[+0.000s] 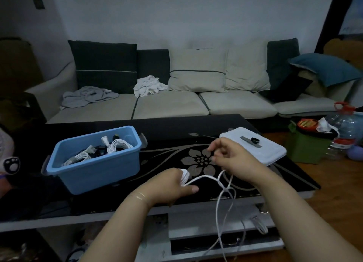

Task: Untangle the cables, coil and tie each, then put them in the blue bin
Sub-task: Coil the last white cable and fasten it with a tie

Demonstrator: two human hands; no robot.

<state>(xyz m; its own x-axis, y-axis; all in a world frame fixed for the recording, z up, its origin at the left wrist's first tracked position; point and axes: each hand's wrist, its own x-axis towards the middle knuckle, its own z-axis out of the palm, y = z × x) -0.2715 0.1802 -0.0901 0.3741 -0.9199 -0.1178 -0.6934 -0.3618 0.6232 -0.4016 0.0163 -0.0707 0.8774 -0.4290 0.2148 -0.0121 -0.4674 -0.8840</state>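
Observation:
My left hand [172,185] grips a small coil of white cable [220,185], with turns wound round its fingers above the table's front edge. From there the cable runs right to my right hand [231,159], which pinches it with curled fingers; loose loops hang below the table edge. The blue bin [94,171] stands on the left of the black table and holds several coiled white cables and dark ones.
A white lid [273,153] lies on the black floral-patterned table [176,138] at the right, with a grey strip and a small black roll [255,140] on it. A sofa stands behind. Bottles and a green bag stand on the floor at right.

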